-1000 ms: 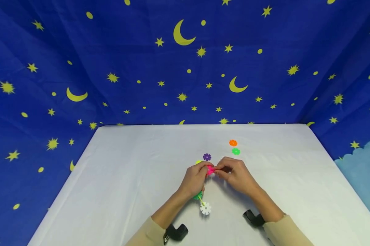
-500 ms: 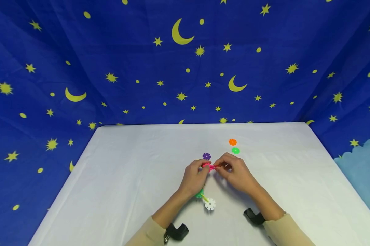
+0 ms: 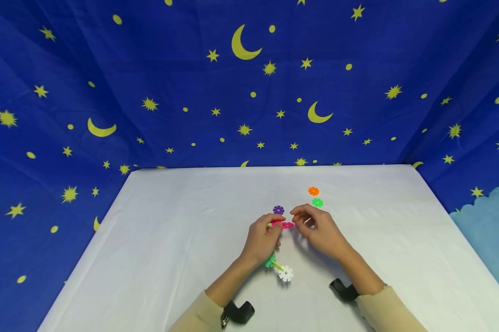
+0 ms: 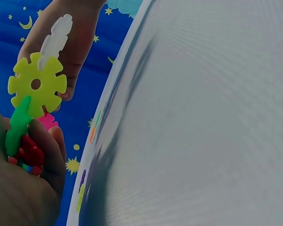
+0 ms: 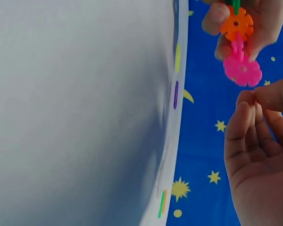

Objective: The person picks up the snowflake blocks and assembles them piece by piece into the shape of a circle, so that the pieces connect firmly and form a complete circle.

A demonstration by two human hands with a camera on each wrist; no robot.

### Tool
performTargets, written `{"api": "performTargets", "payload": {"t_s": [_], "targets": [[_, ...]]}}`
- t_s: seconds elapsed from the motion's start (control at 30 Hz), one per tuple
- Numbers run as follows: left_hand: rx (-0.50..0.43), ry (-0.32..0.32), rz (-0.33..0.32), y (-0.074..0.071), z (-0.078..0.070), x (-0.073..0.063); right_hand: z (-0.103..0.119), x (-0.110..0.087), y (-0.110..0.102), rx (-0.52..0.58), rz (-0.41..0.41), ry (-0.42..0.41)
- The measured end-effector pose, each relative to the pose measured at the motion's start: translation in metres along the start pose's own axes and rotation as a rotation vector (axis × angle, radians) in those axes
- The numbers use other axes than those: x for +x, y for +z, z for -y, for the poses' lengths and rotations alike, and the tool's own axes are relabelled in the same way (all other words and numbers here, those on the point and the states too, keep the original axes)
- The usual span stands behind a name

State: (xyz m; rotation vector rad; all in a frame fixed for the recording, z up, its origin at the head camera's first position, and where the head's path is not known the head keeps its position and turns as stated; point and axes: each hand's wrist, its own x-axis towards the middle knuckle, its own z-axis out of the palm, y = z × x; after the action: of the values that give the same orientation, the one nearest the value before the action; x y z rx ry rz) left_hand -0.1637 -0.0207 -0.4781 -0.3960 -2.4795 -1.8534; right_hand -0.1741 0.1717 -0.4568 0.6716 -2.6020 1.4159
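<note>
My left hand point(image 3: 259, 242) grips a chain of slotted interlocking plastic discs above the table. From its near end hang a white disc point(image 3: 285, 273), a yellow disc point(image 4: 49, 92) and a green disc point(image 4: 19, 129); a red disc point(image 4: 31, 153) is partly hidden in the palm. At the far end, an orange disc point(image 5: 244, 24) joins two pink ones, the outermost pink disc point(image 5: 251, 73) sticking out past the left fingers. Just right of it, my right hand point(image 3: 321, 230) has loosely bent fingers holding nothing, the fingertips close to the pink rim.
Beyond the hands, a purple disc point(image 3: 278, 210), a light green disc point(image 3: 317, 202) and an orange disc point(image 3: 313, 191) lie on the white-covered table point(image 3: 170, 240). A yellow disc point(image 5: 178, 57) lies near the purple one. Star-patterned blue cloth point(image 3: 191, 69) stands behind.
My right fingers have come off the pink disc and shifted slightly up and right. The pink disc has turned flatter, and the chain's white end has swung right and a little upward.
</note>
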Motion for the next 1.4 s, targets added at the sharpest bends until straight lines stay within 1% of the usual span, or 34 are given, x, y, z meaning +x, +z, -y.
{"api": "performTargets", "payload": {"t_s": [0.1,0.27,0.47,0.7,0.83,1.0,1.07,1.2,1.4], "targets": [[-0.003,-0.010,-0.002,-0.001,0.000,0.000,-0.003,0.001,-0.004,-0.011,-0.010,0.018],[0.009,-0.024,-0.008,-0.003,-0.002,0.001,-0.008,0.003,-0.009,-0.021,-0.002,0.083],[-0.009,-0.050,-0.033,-0.010,-0.003,0.003,-0.012,0.010,-0.009,-0.006,0.037,0.142],[-0.026,-0.063,-0.033,-0.012,-0.001,0.006,-0.019,0.028,-0.001,-0.041,0.114,0.165],[-0.017,-0.075,-0.033,-0.012,-0.002,0.005,-0.024,0.041,0.003,-0.055,0.163,0.176],[-0.017,-0.076,-0.038,-0.013,-0.001,0.005,-0.028,0.054,0.007,-0.051,0.187,0.196],[-0.027,-0.074,-0.041,-0.013,-0.001,0.005,-0.029,0.057,0.008,-0.049,0.190,0.188],[-0.053,-0.078,-0.046,-0.014,-0.001,0.005,-0.027,0.060,0.012,-0.067,0.215,0.135],[-0.076,-0.072,-0.034,-0.017,-0.001,0.005,-0.025,0.063,0.022,-0.123,0.283,0.049]]}}
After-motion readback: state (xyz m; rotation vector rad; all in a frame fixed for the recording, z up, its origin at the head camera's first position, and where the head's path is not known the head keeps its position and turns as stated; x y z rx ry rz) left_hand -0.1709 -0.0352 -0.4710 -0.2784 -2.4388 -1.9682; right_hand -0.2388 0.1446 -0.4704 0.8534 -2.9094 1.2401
